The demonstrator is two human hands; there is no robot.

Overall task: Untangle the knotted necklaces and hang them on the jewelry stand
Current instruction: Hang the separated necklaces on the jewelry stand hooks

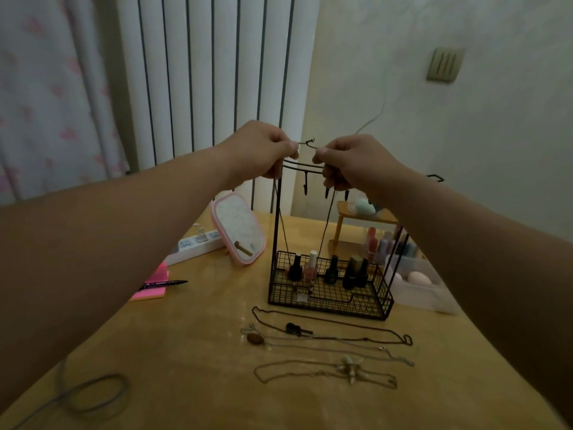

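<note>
From my remote seat I see both hands raised above the jewelry stand (275,231). The left hand (263,150) and right hand (350,162) each pinch one end of a dark cord necklace (310,142) between thumb and curled fingers. The clasp ends arch between them just over the stand's top bar. The two strands of the cord drop from the hands into the stand's wire basket (328,302), where nail polish bottles (331,270) stand in a row. I cannot tell whether the cord touches the bar. Three more necklaces lie spread on the desk (201,336) in front of the basket: a dark chain (341,323), a silver chain with a brown oval pendant (254,338), and a pale chain with a shell-like pendant (350,367). A pink-framed mirror (238,228) leans to the left of the stand.
</note>
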